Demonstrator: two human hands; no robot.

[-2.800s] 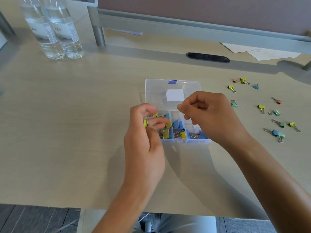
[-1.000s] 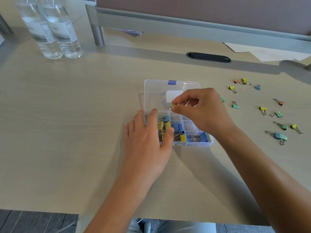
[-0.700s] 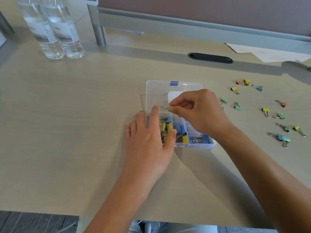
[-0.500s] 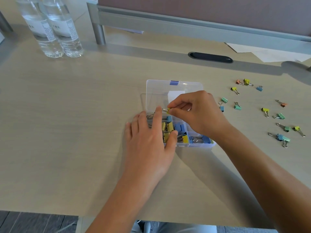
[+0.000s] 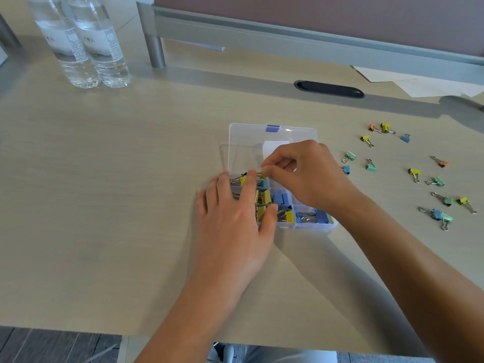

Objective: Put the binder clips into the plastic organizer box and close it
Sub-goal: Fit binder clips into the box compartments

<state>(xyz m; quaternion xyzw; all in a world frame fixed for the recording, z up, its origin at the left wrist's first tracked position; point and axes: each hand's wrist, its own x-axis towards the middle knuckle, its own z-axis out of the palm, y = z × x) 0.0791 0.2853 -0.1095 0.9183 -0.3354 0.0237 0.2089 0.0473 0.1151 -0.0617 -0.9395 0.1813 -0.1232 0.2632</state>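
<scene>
The clear plastic organizer box (image 5: pixel 311 224) lies open in the middle of the desk, its lid (image 5: pixel 246 142) tipped back with a blue latch (image 5: pixel 272 128). Its compartments hold yellow and blue binder clips (image 5: pixel 281 199). My left hand (image 5: pixel 235 213) rests flat on the box's left side, fingers spread over the clips. My right hand (image 5: pixel 303 176) pinches a small yellow binder clip (image 5: pixel 262 176) just above the far-left compartment. Several loose clips (image 5: pixel 434 214) in green, yellow, blue and orange lie scattered on the desk to the right.
Two water bottles (image 5: pixel 86 43) stand at the far left. A grey divider rail (image 5: pixel 314 40) and its post run along the back. A black cable slot (image 5: pixel 328 88) and white papers (image 5: pixel 419 82) sit behind the loose clips. The desk's near edge is close to me.
My right hand has brought the yellow clip down and left, from over the lid to the far-left compartment. My left hand went from pinching clips to lying flat on the box.
</scene>
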